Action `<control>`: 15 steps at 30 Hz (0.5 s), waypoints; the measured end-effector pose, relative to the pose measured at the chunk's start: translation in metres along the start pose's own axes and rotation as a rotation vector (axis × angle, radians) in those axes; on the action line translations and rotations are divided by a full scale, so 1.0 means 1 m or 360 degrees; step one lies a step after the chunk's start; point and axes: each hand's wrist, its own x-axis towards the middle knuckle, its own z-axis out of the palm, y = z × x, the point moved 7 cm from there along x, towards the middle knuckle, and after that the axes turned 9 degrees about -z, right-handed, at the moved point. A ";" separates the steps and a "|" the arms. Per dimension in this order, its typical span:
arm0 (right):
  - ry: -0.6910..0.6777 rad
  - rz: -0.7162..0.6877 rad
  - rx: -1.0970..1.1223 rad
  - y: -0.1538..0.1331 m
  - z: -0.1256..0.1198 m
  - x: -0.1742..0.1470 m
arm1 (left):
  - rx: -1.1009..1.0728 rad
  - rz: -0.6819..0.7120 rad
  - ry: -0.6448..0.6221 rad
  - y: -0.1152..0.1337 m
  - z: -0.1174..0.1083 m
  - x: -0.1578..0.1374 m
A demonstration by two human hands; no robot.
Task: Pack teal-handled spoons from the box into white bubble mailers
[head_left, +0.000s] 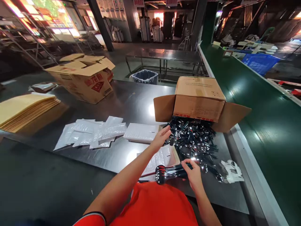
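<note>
My right hand [193, 173] is closed round the dark handles of several small slotted spoons [164, 173], their shiny perforated heads pointing left in front of my red shirt. Over the left edge of a heap of black-handled metal spoons [195, 138] reaches my left hand [162, 137], its fingers stretched out. One spoon lies close to those fingertips, but I see no grip on it. Beneath my forearms is a stack of white bubble mailers [161, 158], partly covered by the left arm and the spoons. Another white stack [141, 131] sits just behind it.
A cardboard box [199, 89] on its side opens toward the heap. Loose white mailers [91, 133] lie left, near yellow envelopes [25, 108] and another carton [87, 81]. Crumpled white plastic [232, 171] lies right, beside the green conveyor [261, 116]. A lined bin [145, 77] stands beyond the table.
</note>
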 end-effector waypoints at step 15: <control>0.0638 0.0137 0.0361 0.024 -0.076 -0.006 | 0.1769 -0.0464 -0.0926 -0.200 0.073 -0.096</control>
